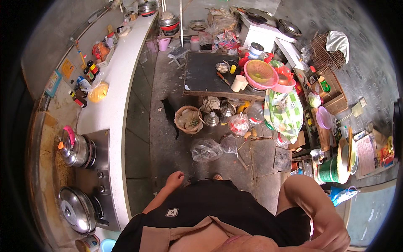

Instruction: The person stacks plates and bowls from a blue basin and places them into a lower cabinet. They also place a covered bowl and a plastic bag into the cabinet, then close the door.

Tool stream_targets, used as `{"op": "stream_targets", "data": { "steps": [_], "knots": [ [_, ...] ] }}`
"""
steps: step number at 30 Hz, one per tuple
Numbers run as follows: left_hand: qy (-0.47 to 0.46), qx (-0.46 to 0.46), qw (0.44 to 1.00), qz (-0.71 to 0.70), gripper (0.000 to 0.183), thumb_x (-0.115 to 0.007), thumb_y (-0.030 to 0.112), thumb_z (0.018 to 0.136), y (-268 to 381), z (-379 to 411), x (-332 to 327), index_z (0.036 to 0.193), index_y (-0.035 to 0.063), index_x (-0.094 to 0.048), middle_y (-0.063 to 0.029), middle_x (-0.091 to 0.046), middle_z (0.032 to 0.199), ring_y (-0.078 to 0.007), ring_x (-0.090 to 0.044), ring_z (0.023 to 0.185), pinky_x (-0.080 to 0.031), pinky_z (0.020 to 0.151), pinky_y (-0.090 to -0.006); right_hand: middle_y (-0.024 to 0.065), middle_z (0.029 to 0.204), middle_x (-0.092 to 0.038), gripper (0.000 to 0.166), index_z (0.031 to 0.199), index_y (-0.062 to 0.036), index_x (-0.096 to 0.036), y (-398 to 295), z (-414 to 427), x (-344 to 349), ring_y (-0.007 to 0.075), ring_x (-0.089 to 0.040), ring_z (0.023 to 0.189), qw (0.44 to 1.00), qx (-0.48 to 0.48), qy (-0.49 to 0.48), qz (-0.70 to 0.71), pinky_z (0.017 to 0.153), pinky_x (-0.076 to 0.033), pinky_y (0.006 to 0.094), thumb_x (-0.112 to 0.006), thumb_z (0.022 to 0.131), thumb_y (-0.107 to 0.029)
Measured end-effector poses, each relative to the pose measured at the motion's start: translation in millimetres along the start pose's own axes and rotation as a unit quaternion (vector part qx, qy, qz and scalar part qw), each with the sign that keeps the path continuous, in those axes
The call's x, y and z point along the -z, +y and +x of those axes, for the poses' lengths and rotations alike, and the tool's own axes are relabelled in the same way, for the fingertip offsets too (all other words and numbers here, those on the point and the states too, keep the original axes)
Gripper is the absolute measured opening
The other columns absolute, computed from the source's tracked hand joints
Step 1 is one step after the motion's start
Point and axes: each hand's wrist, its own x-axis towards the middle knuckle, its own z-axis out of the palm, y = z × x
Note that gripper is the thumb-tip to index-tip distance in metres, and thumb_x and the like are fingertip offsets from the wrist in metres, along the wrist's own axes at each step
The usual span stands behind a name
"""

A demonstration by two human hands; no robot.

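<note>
My left hand (175, 180) hangs in front of the black shirt, fingers curled, with nothing visible in it. My right arm is bent, its elbow raised, and my right hand (332, 234) is near my face at the lower right; its fingertips are hidden. Before me on the floor lie clear plastic bags (206, 150). Beyond them is a wicker basket (189, 128) lined with plastic, next to a metal vacuum flask (211, 119). A dark wooden table (201, 74) bears a bowl of pale bulbs (222, 67), a knife (224, 79) and a pink plastic basket (267, 80).
At left runs a white counter (118, 88) with a gas stove (102, 148), a lidded steel pot (73, 152) and a lidded pan (74, 209). A black cat (171, 115) is beside the wicker basket. Shelves at right hold a purple basin (323, 117) and a green tub (327, 170).
</note>
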Motion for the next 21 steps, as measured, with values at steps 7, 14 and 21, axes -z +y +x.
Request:
{"op": "stream_targets", "data": {
  "steps": [7,14,21],
  "knots": [
    [0.007,0.084,0.996,0.002,0.021,-0.059,0.022,0.081,-47,-21,-2,0.094,0.0053,-0.062,-0.0137,-0.065,0.089,-0.0315,-0.062,0.086,-0.049,0.075,-0.0409,-0.0108,0.068,-0.052,0.011,0.074,-0.0146,-0.049,32,-17,-20,0.0048,-0.043,0.049,0.882,0.112,0.132,-0.439,0.051,-0.045,0.0283,-0.055,0.084,-0.014],
    [0.015,0.126,0.992,-0.009,0.020,-0.059,0.020,0.081,-56,-29,5,0.094,0.0052,-0.063,-0.0135,-0.065,0.089,-0.0304,-0.062,0.086,-0.049,0.075,-0.0399,-0.0088,0.058,-0.045,0.016,0.068,-0.0136,-0.048,64,-11,-21,0.0055,-0.046,0.049,0.967,0.114,0.158,-0.162,0.049,-0.043,0.0218,-0.057,0.081,-0.008],
    [-0.055,0.091,0.994,0.013,0.020,-0.058,0.020,0.082,-51,-8,-25,0.094,0.0052,-0.063,-0.0142,-0.066,0.089,-0.0317,-0.063,0.087,-0.049,0.076,-0.0405,-0.0092,0.053,-0.032,0.024,0.065,-0.0131,-0.042,56,-29,-7,0.0041,-0.037,0.046,0.877,0.135,0.169,-0.428,0.054,-0.043,0.0221,-0.052,0.087,-0.009]
  ]
}}
